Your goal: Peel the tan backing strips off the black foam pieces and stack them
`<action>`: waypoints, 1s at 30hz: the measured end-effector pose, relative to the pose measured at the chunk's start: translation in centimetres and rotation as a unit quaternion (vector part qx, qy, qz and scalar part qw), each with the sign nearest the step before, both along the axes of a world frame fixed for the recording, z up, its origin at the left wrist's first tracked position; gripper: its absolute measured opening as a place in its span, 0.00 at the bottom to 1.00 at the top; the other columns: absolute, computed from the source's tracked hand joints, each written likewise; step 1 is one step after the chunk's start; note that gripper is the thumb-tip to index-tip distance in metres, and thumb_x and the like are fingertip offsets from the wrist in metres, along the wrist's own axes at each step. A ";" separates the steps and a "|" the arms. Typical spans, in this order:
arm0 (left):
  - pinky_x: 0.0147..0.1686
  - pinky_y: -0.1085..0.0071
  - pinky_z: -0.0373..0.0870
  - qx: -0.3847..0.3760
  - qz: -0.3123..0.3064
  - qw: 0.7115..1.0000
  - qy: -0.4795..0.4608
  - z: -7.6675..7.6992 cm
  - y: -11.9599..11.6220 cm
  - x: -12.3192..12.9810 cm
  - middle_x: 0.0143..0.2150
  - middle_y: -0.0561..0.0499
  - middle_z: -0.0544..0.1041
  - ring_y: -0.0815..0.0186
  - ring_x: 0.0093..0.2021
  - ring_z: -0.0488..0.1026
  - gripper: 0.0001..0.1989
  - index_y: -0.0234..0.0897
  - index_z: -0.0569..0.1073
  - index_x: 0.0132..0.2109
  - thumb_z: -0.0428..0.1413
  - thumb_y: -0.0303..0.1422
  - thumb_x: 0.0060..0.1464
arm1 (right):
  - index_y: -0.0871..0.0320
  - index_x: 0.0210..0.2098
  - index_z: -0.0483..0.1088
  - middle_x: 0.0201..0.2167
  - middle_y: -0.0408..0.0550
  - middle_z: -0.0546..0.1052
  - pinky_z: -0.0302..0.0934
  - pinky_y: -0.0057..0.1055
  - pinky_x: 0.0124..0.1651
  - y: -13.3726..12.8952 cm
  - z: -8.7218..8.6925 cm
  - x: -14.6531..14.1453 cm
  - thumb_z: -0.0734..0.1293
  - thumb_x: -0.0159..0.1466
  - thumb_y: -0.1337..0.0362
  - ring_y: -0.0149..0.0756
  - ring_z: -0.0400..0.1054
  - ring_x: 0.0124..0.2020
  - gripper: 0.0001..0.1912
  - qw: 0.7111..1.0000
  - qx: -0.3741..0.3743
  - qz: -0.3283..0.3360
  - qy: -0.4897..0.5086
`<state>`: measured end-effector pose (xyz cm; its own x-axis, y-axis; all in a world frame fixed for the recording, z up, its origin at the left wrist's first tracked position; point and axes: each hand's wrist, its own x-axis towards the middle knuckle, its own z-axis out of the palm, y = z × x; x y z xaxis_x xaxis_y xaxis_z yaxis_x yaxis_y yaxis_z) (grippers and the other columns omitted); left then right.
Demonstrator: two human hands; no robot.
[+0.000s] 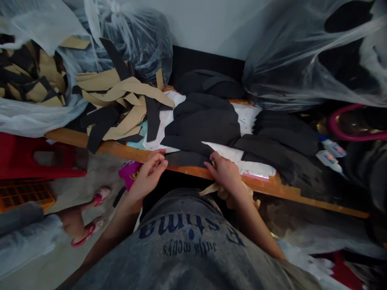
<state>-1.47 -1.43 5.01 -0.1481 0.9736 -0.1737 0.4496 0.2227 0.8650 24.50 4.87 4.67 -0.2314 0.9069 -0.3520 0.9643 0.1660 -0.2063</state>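
Note:
A short black strip [189, 159] lies along the front edge of the table, between my two hands. My left hand [151, 172] is at the strip's left end, fingers curled and thumb and fingertips drawn together. At the other end my right hand [224, 170] is closed, its thumb and forefinger on the strip; a bit of tan shows between its fingers. Just beyond lie overlapping black pieces [205, 121] on white paper [222, 151]. Tan curled scraps [225, 195] hang below my right hand.
Tan and black strips [121, 102] are heaped at the left. Plastic bags [130, 40] stand behind, another large bag [287, 60] at the right. Small white bottles [329, 159] lie by more black pieces. A red stool [39, 157] and another person's feet [93, 213] are at the left.

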 end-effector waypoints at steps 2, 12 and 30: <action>0.49 0.64 0.73 0.029 0.066 0.997 0.029 -0.8 -0.1 -0.2 0.51 0.45 0.74 0.60 0.53 0.72 0.11 0.40 0.66 0.31 0.54 0.41 0.58 | 0.55 0.50 0.69 0.37 0.51 0.81 0.48 0.31 0.31 0.0 0.0 0.0 0.62 0.71 0.53 0.42 0.74 0.33 0.15 1.000 0.001 -0.001 0.001; 0.51 0.56 0.72 0.075 0.114 0.961 0.240 -3.2 0.3 -0.7 0.38 0.45 0.71 0.54 0.49 0.72 0.12 0.40 0.69 0.27 0.57 0.40 0.55 | 0.55 0.49 0.69 0.37 0.51 0.81 0.49 0.32 0.31 0.0 -0.2 0.1 0.62 0.71 0.52 0.43 0.74 0.33 0.15 1.000 0.007 -0.001 0.002; 0.71 0.50 0.53 0.145 -0.195 0.919 0.309 -5.3 -1.2 -0.1 0.72 0.38 0.62 0.53 0.73 0.58 0.27 0.37 0.60 0.71 0.46 0.37 0.68 | 0.58 0.47 0.73 0.36 0.50 0.81 0.58 0.31 0.37 0.2 -0.5 1.3 0.66 0.69 0.55 0.41 0.74 0.36 0.14 0.990 -0.010 -0.035 0.136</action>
<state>-1.58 -2.58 -0.28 0.2392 0.9656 0.1019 0.8721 -0.2598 0.4146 25.80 5.11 4.19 -0.2561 0.9177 -0.3036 0.8820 0.0934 -0.4618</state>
